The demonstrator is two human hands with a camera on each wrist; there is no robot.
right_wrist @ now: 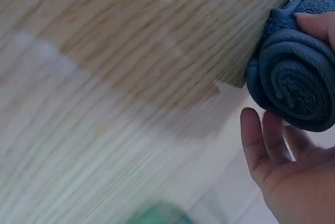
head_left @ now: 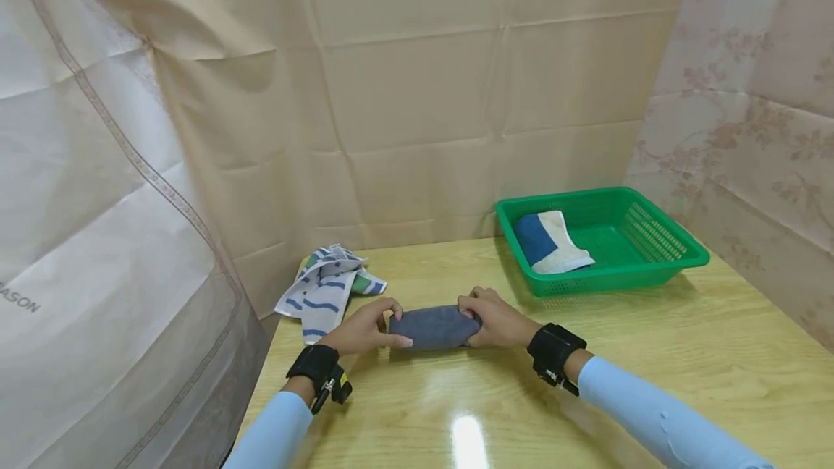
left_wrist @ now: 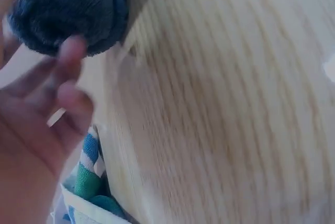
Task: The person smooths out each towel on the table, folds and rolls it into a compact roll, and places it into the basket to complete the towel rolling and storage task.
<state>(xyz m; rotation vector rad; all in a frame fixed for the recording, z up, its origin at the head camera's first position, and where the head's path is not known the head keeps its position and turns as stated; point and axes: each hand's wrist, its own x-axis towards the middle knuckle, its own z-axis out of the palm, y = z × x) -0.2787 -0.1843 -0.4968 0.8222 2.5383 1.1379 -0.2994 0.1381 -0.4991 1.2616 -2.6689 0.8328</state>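
A dark blue-grey towel [head_left: 433, 328], rolled into a short cylinder, lies crosswise on the wooden table between both hands. At its left end the left hand [head_left: 363, 326] holds it, thumb on the near side and fingers curved behind. The right hand [head_left: 498, 319] grips the opposite end. In the right wrist view, the spiral end of the rolled towel [right_wrist: 296, 90] shows beside the right hand [right_wrist: 301, 182], with a thumb on the cloth. The left wrist view has the other end of the towel [left_wrist: 78, 9] close to the blurred fingers of the left hand [left_wrist: 31, 124].
Just beyond the left hand lies a crumpled white cloth [head_left: 323, 299] with blue stripes and green patches. At the back right stands a green plastic basket [head_left: 619, 281], with a folded blue and white cloth [head_left: 550, 241] inside. Curtains hang behind the wooden table [head_left: 404, 411].
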